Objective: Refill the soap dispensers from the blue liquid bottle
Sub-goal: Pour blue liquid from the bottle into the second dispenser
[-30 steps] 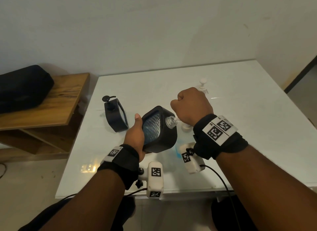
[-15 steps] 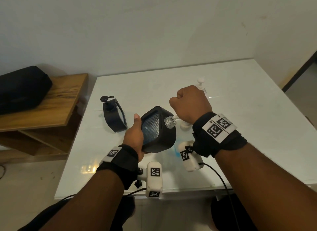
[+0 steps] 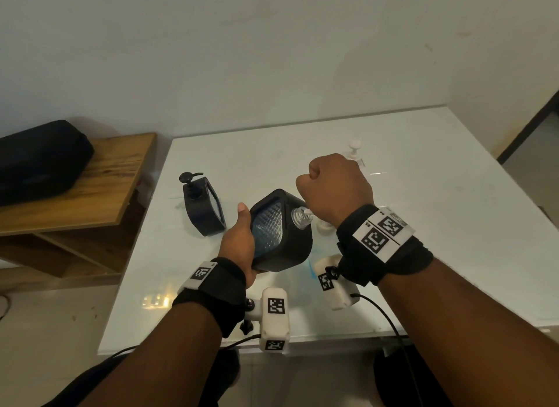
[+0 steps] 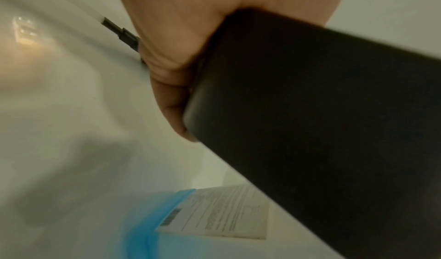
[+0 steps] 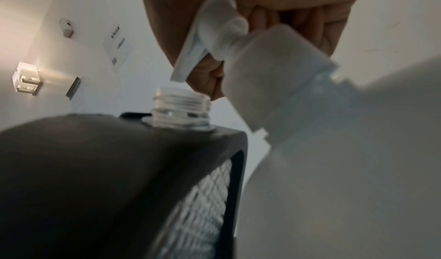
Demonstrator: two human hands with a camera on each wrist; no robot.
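My left hand (image 3: 239, 240) grips a black soap dispenser (image 3: 281, 243) with a clear diamond-patterned window, tilted above the table; its clear threaded neck (image 3: 299, 217) is open. My right hand (image 3: 332, 185) is a fist round the white pump head (image 5: 214, 29) of the refill bottle (image 5: 334, 150). The pump's nozzle (image 5: 188, 59) ends just above the neck (image 5: 181, 110). In the left wrist view the bottle's blue body with a paper label (image 4: 203, 216) stands under the dispenser (image 4: 310, 112), which my left hand (image 4: 190, 36) holds at its edge.
A second black dispenser (image 3: 204, 207) with its pump on stands to the left on the white table (image 3: 438, 225). A white pump top (image 3: 354, 144) shows behind my right hand. A wooden shelf (image 3: 75, 194) with a black case (image 3: 39, 158) adjoins the table's left side.
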